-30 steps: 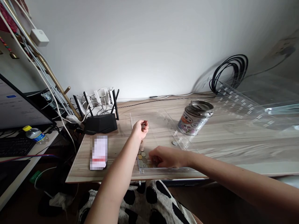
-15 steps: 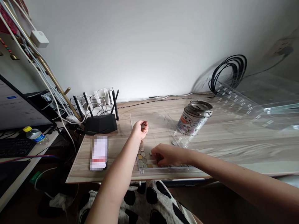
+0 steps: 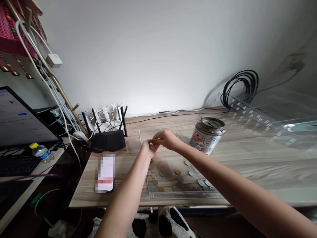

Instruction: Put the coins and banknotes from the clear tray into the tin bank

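My left hand (image 3: pixel 148 148) is held up over a clear plastic tray (image 3: pixel 173 195) on the wooden desk, fingers curled round a small stack of coins (image 3: pixel 152 145). My right hand (image 3: pixel 166 138) meets it from the right, its fingertips pinched at the same coins. Several loose coins (image 3: pixel 177 178), silver and brass, lie scattered on the tray floor below and toward the front edge. A printed tin can with a slotted lid (image 3: pixel 207 135) stands just right of the tray.
A black router with antennas (image 3: pixel 108 138) and tangled white cables sits at the left back. A phone (image 3: pixel 105 173) lies on the desk left of the tray. A monitor (image 3: pixel 18 119), a water bottle (image 3: pixel 41 152), a coiled black cable (image 3: pixel 240 86) and clear plastic boxes (image 3: pixel 277 115) are nearby.
My right hand has lifted off the coins at the tray's front and moved up to my left hand. The camera has tilted down a little.
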The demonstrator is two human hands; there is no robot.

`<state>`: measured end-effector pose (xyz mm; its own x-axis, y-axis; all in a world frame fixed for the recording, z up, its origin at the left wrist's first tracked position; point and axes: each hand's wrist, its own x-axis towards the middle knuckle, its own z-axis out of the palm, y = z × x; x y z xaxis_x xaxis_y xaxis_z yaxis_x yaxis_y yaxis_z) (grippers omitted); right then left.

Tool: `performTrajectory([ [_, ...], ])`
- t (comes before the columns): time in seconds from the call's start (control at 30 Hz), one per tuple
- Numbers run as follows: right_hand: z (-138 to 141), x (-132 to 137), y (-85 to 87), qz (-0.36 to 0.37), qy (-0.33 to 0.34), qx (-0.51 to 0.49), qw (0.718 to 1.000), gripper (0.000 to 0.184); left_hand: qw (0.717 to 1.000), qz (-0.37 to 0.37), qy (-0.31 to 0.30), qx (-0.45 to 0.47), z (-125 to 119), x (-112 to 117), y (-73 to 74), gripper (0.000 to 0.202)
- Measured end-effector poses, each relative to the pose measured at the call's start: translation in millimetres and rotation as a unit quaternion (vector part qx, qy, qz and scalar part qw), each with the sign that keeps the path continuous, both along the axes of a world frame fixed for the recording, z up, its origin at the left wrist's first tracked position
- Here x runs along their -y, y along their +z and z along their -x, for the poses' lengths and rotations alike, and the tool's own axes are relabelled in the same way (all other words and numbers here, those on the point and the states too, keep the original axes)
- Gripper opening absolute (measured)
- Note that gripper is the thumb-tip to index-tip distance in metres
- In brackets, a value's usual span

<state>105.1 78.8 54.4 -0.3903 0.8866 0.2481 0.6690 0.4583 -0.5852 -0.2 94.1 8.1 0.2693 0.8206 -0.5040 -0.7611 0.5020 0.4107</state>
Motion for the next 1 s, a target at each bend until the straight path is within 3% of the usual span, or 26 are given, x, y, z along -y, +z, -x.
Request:
performTrajectory([
  [0.1,-11,3,2.3,-0.074,-0.038,-0.005,0.997,0.027,0.999,-0.008,-0.032,-0.012,1,0,-0.4,0.017],
  [0.2,-38,17,23.6,-0.130,-0.133,0.002,0.982,0.028,0.997,-0.020,-0.068,-0.026,5,0,1.0,0.022],
  [0.3,-81,32,47.3,-0.163,-0.308,0.036,0.937,0.028,0.995,-0.032,-0.085,-0.034,7,3,4.4,0.024],
  [0.4,-124,36,57.9,-0.076,-0.458,0.110,0.879,0.027,0.991,-0.042,-0.116,-0.051,5,7,7.7,0.026],
  [0.47,-141,33,58.2,-0.006,-0.495,0.119,0.861,0.028,0.984,-0.051,-0.151,-0.080,3,9,9.1,0.025],
  [0.53,-148,31,55.2,0.018,-0.508,0.105,0.855,0.031,0.978,-0.044,-0.171,-0.116,1,10,9.5,0.020],
  [0.63,-138,34,44.8,-0.110,-0.517,0.085,0.845,0.040,0.970,-0.058,-0.199,-0.126,-2,12,8.8,0.013],
  [0.7,-121,37,32.6,-0.241,-0.485,0.041,0.840,0.039,0.966,-0.099,-0.190,-0.145,-4,13,8.1,0.011],
  [0.77,-100,36,17.1,-0.274,-0.354,-0.002,0.894,0.035,0.958,-0.150,-0.170,-0.177,-6,15,7.9,0.011],
  [0.83,-79,33,1.5,-0.192,-0.171,-0.014,0.966,0.033,0.946,-0.191,-0.158,-0.210,-7,16,8.2,0.011],
  [0.87,-70,30,-5.3,-0.143,-0.092,-0.011,0.985,0.032,0.939,-0.205,-0.161,-0.224,-7,17,8.4,0.011],
  [0.93,-57,25,-14.7,-0.076,-0.004,-0.009,0.997,0.031,0.926,-0.232,-0.184,-0.236,-7,19,9.1,0.013],
  [1.0,-54,21,-18.5,-0.038,0.041,-0.020,0.998,0.031,0.911,-0.262,-0.224,-0.227,-7,22,10.1,0.018],
])
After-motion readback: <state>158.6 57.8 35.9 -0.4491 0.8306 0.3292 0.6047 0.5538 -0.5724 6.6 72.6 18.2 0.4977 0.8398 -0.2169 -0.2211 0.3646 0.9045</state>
